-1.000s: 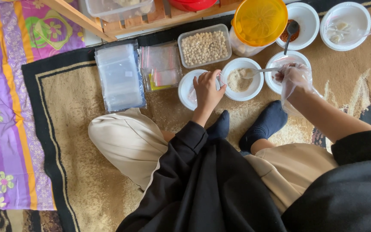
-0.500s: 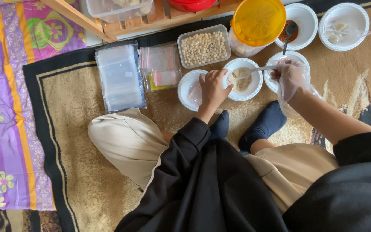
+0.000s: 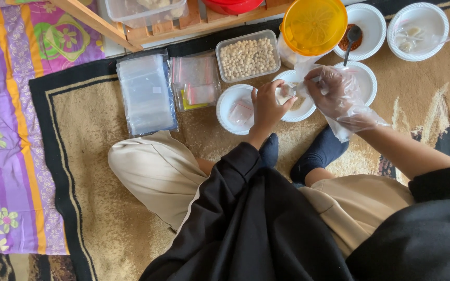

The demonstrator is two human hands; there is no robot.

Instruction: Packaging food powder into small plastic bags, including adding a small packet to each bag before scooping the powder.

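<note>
Small clear pouch (image 3: 286, 93), centre-upper frame, pinched in bare left hand (image 3: 267, 106) over white bowl (image 3: 299, 99). Gloved right hand (image 3: 334, 91), fingers pressed together, at pouch mouth. Risk: loose glove plastic snagging, contents spilling onto rug (image 3: 89, 130).

Support: a tan rug (image 3: 95, 156) with a black border, on the floor.
Left edge: a purple flowered cloth (image 3: 6, 130).
On the rug, top row: stack of clear bags (image 3: 146, 93), small zip bags (image 3: 195, 80), tub of chickpeas (image 3: 248, 56).
Right: white bowls (image 3: 233, 112), one holding red spice (image 3: 363, 23).
Top: wooden pallet (image 3: 183, 26).
</note>
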